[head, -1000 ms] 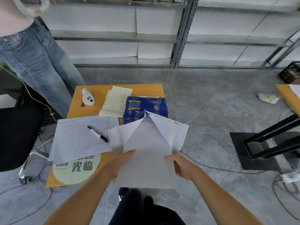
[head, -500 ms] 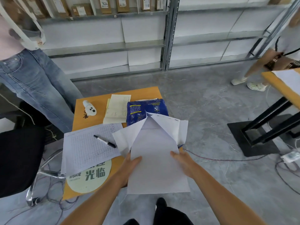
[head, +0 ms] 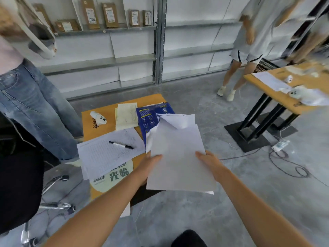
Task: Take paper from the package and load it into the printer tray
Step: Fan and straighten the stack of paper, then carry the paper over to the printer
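We are gripping the paper (head: pixel 178 157) with both hands, left hand (head: pixel 149 166) and right hand (head: pixel 210 163), over the table's (head: pixel 106 107) right edge beside the package (head: pixel 151 116).

Sheaf of paper (head: pixel 178 157) sitting between left hand (head: pixel 148 164) and right hand (head: pixel 211 164), overhanging right front edge of tabletop (head: pixel 108 111). Package (head: pixel 151 116) lying behind sheaf, on tabletop's far right. Notepad (head: pixel 126 118) lying just left of package. Small device (head: pixel 98 118) lying left of notepad. Ruled sheet (head: pixel 103 157) lying in front of both, pen (head: pixel 121 145) resting on it. Second tabletop (head: pixel 284 98) standing well apart, far right.
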The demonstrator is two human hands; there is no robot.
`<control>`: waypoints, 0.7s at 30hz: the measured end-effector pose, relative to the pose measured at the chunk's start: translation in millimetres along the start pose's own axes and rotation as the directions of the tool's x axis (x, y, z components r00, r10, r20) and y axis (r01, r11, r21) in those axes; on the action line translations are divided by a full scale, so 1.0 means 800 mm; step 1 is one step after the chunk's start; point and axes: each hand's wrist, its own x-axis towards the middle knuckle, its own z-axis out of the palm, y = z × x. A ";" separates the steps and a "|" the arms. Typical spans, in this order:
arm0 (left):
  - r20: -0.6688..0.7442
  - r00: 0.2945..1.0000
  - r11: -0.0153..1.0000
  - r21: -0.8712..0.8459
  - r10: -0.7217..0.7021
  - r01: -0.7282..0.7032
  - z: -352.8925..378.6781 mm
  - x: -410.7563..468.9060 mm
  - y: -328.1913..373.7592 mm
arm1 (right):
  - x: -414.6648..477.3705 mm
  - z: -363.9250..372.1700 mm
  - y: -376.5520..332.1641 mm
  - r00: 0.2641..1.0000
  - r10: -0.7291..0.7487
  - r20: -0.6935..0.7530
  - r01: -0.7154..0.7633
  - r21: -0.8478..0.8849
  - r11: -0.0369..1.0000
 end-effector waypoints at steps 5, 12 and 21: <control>0.113 0.985 0.985 0.096 0.134 -0.145 0.048 -0.023 0.061 | -0.081 -0.054 -0.024 0.980 -0.102 -0.168 0.139 0.222 0.965; 0.419 0.867 0.924 0.141 0.271 -0.357 0.213 -0.094 0.149 | -0.244 -0.204 -0.039 0.870 -0.287 -0.401 0.432 0.337 0.837; 0.801 0.559 0.881 0.089 0.213 -0.464 0.492 -0.326 0.148 | -0.562 -0.403 0.031 0.579 -0.199 -0.791 0.560 0.209 0.802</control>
